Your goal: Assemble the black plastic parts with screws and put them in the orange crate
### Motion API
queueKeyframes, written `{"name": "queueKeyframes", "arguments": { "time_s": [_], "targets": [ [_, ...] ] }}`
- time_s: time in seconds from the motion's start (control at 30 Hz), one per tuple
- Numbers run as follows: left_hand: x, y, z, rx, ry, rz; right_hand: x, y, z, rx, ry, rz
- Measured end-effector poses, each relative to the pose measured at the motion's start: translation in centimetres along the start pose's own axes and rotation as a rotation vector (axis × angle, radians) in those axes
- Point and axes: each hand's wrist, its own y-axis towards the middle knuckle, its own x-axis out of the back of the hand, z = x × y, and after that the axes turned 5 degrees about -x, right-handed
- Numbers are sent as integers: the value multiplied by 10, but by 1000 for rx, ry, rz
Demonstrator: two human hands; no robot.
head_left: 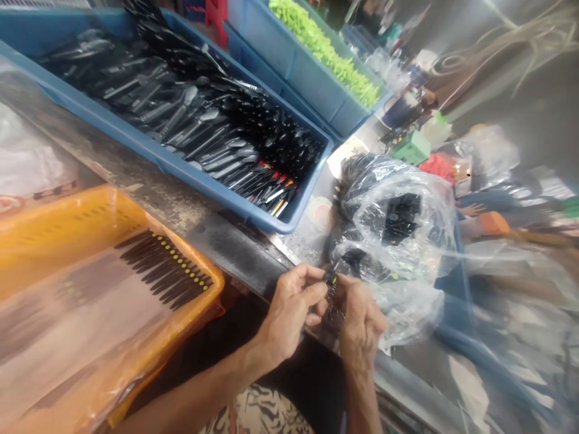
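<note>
My left hand [294, 307] is closed in a pinch, fingertips on a small dark piece with a yellow-green spot [333, 281]. My right hand [360, 313] meets it from the other side, its fingers curled against the same piece. Its exact kind is too blurred to make out. Just beyond my hands lies a clear plastic bag [407, 229] with black parts inside. To the left, an orange crate [212, 283] holds a row of slim dark pieces [165, 268] with yellow dots at one end.
A long blue bin [280, 228] full of shiny black slender parts [199, 120] stands ahead on the worn bench. Behind it is another blue bin [298, 66] with bright green pieces [325, 51]. A green box [411, 147] and another person's hand [473, 210] are at the right.
</note>
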Motion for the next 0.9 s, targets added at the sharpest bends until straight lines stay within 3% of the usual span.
{"name": "queueKeyframes", "arguments": {
  "time_s": [0.13,0.37,0.47,0.53,0.63,0.73,0.83,0.9],
  "targets": [
    [0,-6,2,-15,79,-15,3,-3,2,-88,61,-25],
    [-1,-16,10,-110,272,37,0,-14,3,-34,112,-8],
    [-1,-18,16,-230,376,51,2,-21,1,-85,131,-14],
    [0,-19,20,-408,509,77,3,-25,0,-175,261,16],
    [3,-18,23,-604,682,190,6,-30,-2,-334,637,124],
    [6,-19,24,-631,761,296,12,-34,-2,-471,934,214],
    [5,-20,28,-655,820,372,20,-35,-2,-559,1024,257],
    [2,-23,32,-654,793,335,22,-36,-3,-570,1049,252]
  ]
}}
